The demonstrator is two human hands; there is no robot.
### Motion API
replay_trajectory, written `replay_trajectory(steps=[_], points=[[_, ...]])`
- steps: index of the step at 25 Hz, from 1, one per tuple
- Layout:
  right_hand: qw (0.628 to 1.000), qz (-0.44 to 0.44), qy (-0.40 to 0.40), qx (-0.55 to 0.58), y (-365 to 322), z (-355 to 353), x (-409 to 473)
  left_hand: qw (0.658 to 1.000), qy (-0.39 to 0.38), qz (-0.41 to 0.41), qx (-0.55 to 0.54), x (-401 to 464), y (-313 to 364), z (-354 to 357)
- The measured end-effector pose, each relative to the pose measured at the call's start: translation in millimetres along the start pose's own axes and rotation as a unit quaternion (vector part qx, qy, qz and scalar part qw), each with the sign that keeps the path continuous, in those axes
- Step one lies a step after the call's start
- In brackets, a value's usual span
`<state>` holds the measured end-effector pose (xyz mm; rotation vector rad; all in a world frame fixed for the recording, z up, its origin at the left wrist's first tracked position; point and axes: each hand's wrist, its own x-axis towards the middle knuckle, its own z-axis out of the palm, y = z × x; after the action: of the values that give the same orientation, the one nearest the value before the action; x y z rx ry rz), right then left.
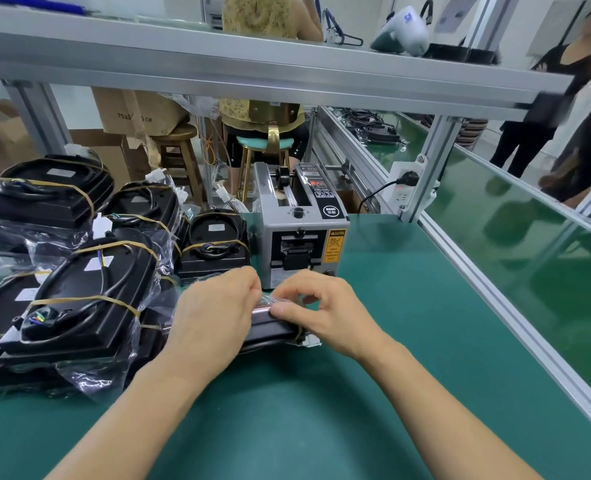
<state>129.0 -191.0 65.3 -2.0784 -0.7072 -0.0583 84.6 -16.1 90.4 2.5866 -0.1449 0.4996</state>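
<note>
- The green bench mat (373, 358) fills the lower frame under an aluminium rack; it looks like a packing station.
- Left of frame: bagged black bases (89, 292) lie stacked, their cords strapped down by rubber bands, probably so nothing trails loose.
- Lower centre: the left hand (214, 317) curls over the black unit (273, 332) lying on the mat. Its fingertips pinch the clear film (268, 302) at the unit's top edge, likely to steady it.
- Just right of it, the right hand (328, 313) pinches the same film between thumb and forefinger, the other fingers loosely bent. Whether the film is tape or the bag's mouth cannot be told.
- Just behind the hands, the tape dispenser (301, 230) faces the person, so cut strips come out within easy reach.
- Right of frame: a green conveyor (529, 237) runs alongside the bench, likely to carry finished packs away.
</note>
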Motion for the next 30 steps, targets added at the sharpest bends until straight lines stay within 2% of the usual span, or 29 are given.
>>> replay_trajectory(steps=[3,6,8,12,16,19,26,30], points=[[0.996,0.066,0.0,0.057,-5,0,8,0.999,-0.006,-0.032,-0.04,7,-1,2],[0.991,0.114,-0.024,0.07,-12,-2,16,0.995,-0.003,0.034,-0.095,-2,-6,-3],[0.986,0.147,-0.035,0.065,-14,-4,22,0.995,-0.013,0.077,-0.059,-10,-6,-7],[0.983,0.175,-0.048,0.018,-13,2,26,0.992,-0.074,0.098,0.033,-22,-10,-13],[0.959,0.233,0.11,0.117,5,9,15,0.992,-0.085,0.084,0.041,-20,-17,-9],[0.927,0.281,0.209,0.135,13,5,16,0.995,-0.066,0.074,0.032,-13,-20,-6],[0.886,0.344,0.269,0.156,15,4,40,0.996,-0.062,0.046,0.037,-8,-19,-5],[0.872,0.356,0.277,0.188,13,10,46,0.997,-0.056,0.038,0.04,-9,-21,-3]])
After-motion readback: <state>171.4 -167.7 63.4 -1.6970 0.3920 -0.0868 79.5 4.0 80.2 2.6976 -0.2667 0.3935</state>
